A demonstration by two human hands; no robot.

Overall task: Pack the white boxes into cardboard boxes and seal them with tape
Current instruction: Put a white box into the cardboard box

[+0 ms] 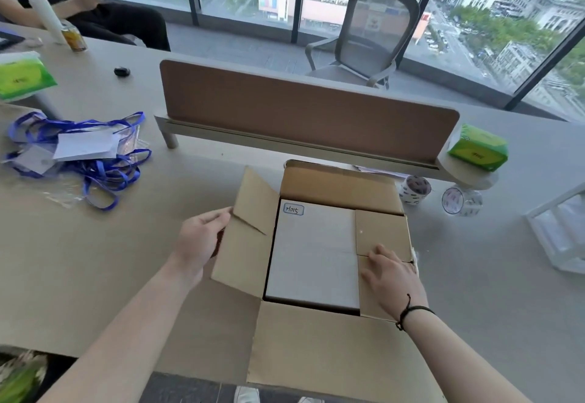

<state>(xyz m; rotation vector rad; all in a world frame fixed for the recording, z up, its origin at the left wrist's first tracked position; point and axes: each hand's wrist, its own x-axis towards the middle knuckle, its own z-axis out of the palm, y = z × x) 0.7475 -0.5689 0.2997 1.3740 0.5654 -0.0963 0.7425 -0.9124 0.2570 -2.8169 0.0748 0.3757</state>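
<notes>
While the open brown cardboard box sits at the near edge of the pale grey desk, a flat white box with a small blue-bordered handwritten label lies inside it, top face exposed. Left hand: fingers and thumb curled round the outer edge of the left side flap, which stands angled upward. Right hand: fingers straight and spread, pressing flat on the right side flap, which is folded down over the white box's right edge; a dark cord sits on that wrist. Far flap upright, near flap hanging out toward the person.

Two rolls of printed clear tape stand just beyond the box's right corner, below a brown desk divider panel. Tangled blue lanyards with white cards lie well to the left. Green tissue packs rest at the divider's right end and the far left. A grey mesh office chair stands by the windows.
</notes>
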